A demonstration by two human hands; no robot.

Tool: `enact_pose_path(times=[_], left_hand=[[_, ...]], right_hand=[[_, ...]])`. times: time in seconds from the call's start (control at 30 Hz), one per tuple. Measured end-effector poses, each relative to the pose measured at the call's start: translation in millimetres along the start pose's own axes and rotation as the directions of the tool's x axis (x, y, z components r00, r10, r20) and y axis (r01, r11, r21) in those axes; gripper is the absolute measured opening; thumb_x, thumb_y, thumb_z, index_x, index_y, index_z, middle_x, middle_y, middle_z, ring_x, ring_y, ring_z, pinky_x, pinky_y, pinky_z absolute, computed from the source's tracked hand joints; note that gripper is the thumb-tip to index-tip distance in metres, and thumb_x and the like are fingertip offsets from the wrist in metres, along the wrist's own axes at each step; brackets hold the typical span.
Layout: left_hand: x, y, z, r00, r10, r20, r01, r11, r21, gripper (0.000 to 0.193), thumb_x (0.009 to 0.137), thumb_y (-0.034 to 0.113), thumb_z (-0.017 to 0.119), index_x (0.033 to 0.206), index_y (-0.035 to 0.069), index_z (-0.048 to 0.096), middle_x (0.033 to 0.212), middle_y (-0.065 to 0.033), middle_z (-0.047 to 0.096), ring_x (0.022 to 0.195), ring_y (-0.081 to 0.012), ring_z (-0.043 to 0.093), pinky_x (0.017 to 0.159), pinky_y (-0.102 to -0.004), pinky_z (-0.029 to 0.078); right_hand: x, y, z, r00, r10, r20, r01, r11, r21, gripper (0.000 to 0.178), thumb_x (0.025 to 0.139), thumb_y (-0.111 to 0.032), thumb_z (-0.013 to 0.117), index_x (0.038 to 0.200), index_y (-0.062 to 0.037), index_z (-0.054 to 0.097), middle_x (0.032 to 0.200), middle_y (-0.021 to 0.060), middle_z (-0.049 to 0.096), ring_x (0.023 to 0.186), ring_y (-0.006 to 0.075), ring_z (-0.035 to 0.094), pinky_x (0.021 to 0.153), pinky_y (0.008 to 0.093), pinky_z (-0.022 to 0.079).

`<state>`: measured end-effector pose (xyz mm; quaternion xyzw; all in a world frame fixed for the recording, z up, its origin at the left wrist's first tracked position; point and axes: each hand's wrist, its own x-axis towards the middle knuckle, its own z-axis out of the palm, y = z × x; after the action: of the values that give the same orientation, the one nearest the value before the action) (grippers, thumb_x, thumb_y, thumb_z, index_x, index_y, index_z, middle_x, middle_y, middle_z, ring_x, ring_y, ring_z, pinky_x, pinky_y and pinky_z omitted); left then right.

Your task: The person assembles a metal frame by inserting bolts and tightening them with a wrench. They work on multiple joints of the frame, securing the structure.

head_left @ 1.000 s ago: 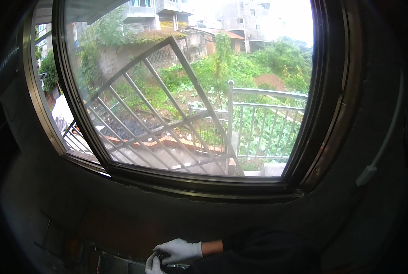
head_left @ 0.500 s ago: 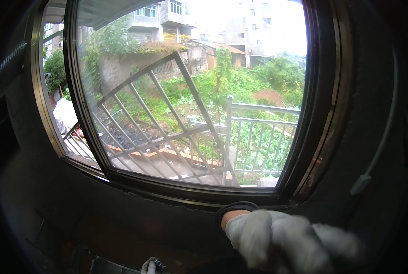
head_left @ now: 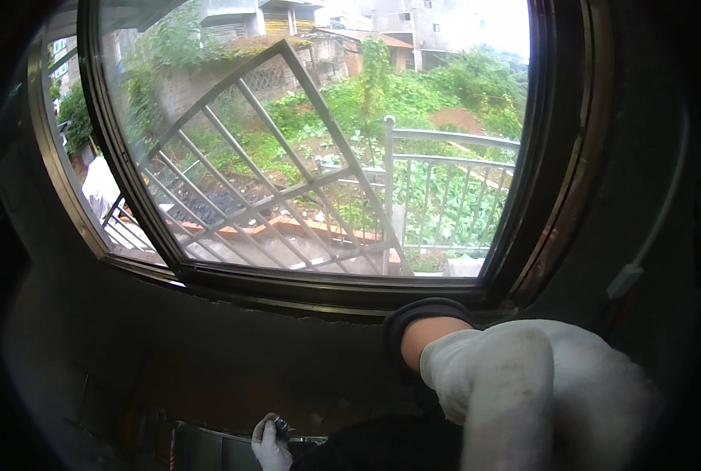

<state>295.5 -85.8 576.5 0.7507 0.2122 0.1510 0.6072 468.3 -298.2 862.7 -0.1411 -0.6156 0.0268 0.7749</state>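
My right hand, in a whitish knit work glove, is raised very close at the lower right and looks large and blurred. Its fingers run out of sharpness, so their pose is unclear, and nothing shows in them. A strip of bare wrist lies between the glove and a dark sleeve cuff. Lower and farther off, my left hand, gloved in white too, pinches a small dark object with a shiny part, too small to name.
A dark-framed sliding window fills the view ahead. Outside stand a tilted metal grille, a railing and green plants. A pale cable conduit with a box runs down the right wall. A metal-edged dark panel lies by my left hand.
The view has tipped downward, so the window sits higher. My right hand looks larger and nearer. More of my left hand shows, still holding the small dark object.
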Motion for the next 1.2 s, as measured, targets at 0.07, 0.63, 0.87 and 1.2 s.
enact_pose_path(times=[0.07,0.63,0.87,1.2], left_hand=[[-2,-3,7,0.999,-0.017,0.031,0.017,0.999,-0.027,0.028,0.096,0.003,0.046,0.12,-0.002,0.058,0.11,-0.0138,0.062,0.092,-0.0207,0.064,0.08,-0.0288,0.052],[6,2,-6,0.998,-0.052,-0.043,0.05,0.997,-0.062,0.03,0.095,0.006,0.048,0.123,-0.002,0.055,0.108,-0.0117,0.061,0.092,-0.0189,0.062,0.081,-0.0279,0.051],[12,5,2,0.999,-0.048,0.007,0.048,0.997,-0.067,0.032,0.095,0.007,0.049,0.125,-0.003,0.054,0.107,-0.0108,0.061,0.092,-0.0182,0.062,0.081,-0.0275,0.05],[18,6,9,0.998,-0.061,0.025,0.063,0.994,-0.093,0.034,0.095,0.009,0.05,0.127,-0.003,0.052,0.105,-0.0096,0.061,0.093,-0.0171,0.061,0.081,-0.0269,0.049]], right_hand=[[-7,-9,4,1.0,0.024,-0.003,-0.025,0.999,-0.03,0.04,0.095,-0.023,0.053,0.127,-0.0002,0.049,0.118,0.0142,0.056,0.11,0.0253,0.055,0.087,0.0362,0.046],[-258,175,-16,0.242,0.96,-0.139,-0.714,0.079,-0.696,0.053,0.088,-0.038,0.065,0.126,-0.0029,0.052,0.109,0.0142,0.063,0.102,0.028,0.063,0.084,0.0367,0.052],[-265,174,-19,0.41,0.884,-0.224,-0.729,0.169,-0.664,0.068,0.084,-0.036,0.068,0.137,-0.0032,0.04,0.109,0.0151,0.064,0.097,0.0278,0.066,0.082,0.0341,0.054],[-263,174,-26,0.412,0.894,-0.176,-0.661,0.161,-0.733,0.049,0.086,-0.031,0.064,0.126,-0.0049,0.051,0.105,0.0133,0.065,0.093,0.028,0.066,0.078,0.0366,0.054]])
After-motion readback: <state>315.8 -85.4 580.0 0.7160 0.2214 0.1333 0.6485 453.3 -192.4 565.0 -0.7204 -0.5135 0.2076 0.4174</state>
